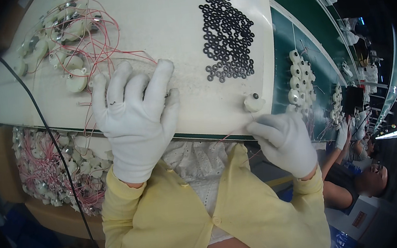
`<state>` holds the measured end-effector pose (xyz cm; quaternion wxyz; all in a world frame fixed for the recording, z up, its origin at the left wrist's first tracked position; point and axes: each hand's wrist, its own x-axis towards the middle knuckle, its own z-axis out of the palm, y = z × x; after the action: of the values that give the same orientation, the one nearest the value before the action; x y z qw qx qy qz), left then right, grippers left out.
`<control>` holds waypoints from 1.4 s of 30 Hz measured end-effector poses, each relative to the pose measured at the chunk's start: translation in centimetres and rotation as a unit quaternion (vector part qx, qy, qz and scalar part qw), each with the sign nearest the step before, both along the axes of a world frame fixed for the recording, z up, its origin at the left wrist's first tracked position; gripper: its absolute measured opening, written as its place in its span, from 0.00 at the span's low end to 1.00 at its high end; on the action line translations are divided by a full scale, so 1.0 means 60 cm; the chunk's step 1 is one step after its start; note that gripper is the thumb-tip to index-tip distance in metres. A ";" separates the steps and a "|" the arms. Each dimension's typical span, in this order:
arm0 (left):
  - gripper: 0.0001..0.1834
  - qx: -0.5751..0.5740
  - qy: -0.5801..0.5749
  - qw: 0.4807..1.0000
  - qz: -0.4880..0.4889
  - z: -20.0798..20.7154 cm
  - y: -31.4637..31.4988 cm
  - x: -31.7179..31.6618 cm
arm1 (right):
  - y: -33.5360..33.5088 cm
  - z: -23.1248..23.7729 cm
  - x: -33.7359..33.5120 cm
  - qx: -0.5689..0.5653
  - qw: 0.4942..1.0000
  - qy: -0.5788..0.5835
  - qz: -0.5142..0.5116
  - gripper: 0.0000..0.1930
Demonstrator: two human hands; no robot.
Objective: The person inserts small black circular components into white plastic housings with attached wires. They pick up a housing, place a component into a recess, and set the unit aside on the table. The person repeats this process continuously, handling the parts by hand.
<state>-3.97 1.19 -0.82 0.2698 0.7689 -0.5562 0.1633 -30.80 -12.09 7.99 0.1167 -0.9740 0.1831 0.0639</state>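
My left hand, in a white glove, lies with fingers spread on the pale work surface. Its fingertips touch or nearly touch thin red wires that trail from a heap of cream plastic parts at the far left. On the right, my gloved right hand has thumb and fingers pinched together at the table's near edge. A thin red wire runs into that pinch. Just beyond these fingers sits one cream part with a black ring on it, its wire leading toward the hand.
Many small black rings lie spread at the far middle. Cream parts with black rings stand in rows on the green surface at right. Below left, a cardboard box holds wired parts. A black cable crosses the left. A co-worker sits at right.
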 end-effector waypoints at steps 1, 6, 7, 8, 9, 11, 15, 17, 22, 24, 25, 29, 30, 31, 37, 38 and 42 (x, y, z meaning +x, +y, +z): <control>0.28 0.000 -0.004 1.000 0.002 -0.001 0.001 0.000 | 0.001 0.016 0.002 0.014 0.999 -0.042 0.003 0.26; 0.29 0.004 -0.009 1.000 -0.006 0.003 0.000 -0.001 | -0.009 -0.022 0.043 -0.133 0.969 -0.170 -0.120 0.33; 0.28 0.003 -0.010 1.000 -0.009 0.004 -0.001 0.000 | -0.007 -0.031 0.047 -0.135 0.974 -0.123 -0.131 0.33; 0.28 0.002 -0.014 1.000 -0.013 0.004 -0.002 0.000 | -0.008 -0.042 0.045 -0.137 0.977 -0.075 -0.142 0.34; 0.28 0.000 -0.018 1.000 -0.017 0.003 -0.003 0.002 | -0.006 -0.059 0.038 -0.102 0.977 -0.101 -0.160 0.34; 0.28 0.012 -0.023 1.000 -0.013 0.005 -0.002 0.001 | 0.009 -0.060 0.040 -0.108 0.974 -0.103 -0.168 0.31; 0.26 0.047 -0.031 0.998 -0.010 0.011 -0.003 -0.003 | 0.019 -0.052 0.023 -0.020 0.977 -0.149 -0.154 0.24; 0.25 0.053 -0.047 0.997 -0.012 0.008 -0.004 -0.005 | 0.023 -0.035 0.000 0.006 0.967 -0.202 -0.152 0.22; 0.25 0.065 -0.047 0.997 0.001 0.009 0.002 -0.004 | -0.005 0.068 -0.102 -0.054 0.953 -0.178 -0.240 0.17; 0.25 0.065 -0.050 0.997 -0.001 0.007 0.002 -0.003 | -0.039 0.082 -0.159 -0.144 0.940 -0.118 -0.286 0.17; 0.26 0.062 -0.050 0.997 0.001 0.003 0.002 -0.003 | -0.059 0.076 -0.181 -0.253 0.926 -0.093 -0.264 0.16; 0.26 0.063 -0.065 0.996 -0.001 0.006 -0.003 -0.005 | -0.168 0.044 -0.227 -0.281 0.895 -0.018 -0.346 0.13; 0.26 0.061 -0.070 0.996 -0.003 0.005 -0.005 -0.003 | -0.202 0.027 -0.236 -0.296 0.903 -0.030 -0.311 0.14; 0.26 0.059 -0.072 0.996 -0.003 0.001 -0.003 0.000 | -0.235 0.007 -0.244 -0.312 0.909 -0.041 -0.273 0.14; 0.25 0.054 -0.076 0.996 0.007 -0.003 0.001 0.003 | -0.289 -0.045 -0.252 -0.277 0.941 -0.092 -0.169 0.23; 0.24 0.058 -0.079 0.995 0.011 -0.004 0.002 0.002 | -0.287 -0.049 -0.255 -0.257 0.947 -0.101 -0.164 0.24; 0.24 0.035 -0.101 0.994 0.008 -0.006 0.000 0.003 | -0.291 -0.060 -0.276 -0.247 0.956 -0.118 -0.108 0.26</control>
<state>-3.78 1.22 -1.18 0.1843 0.7618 -0.5798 0.2227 -47.33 -29.53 4.41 -0.1009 -0.9474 0.2823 -0.1123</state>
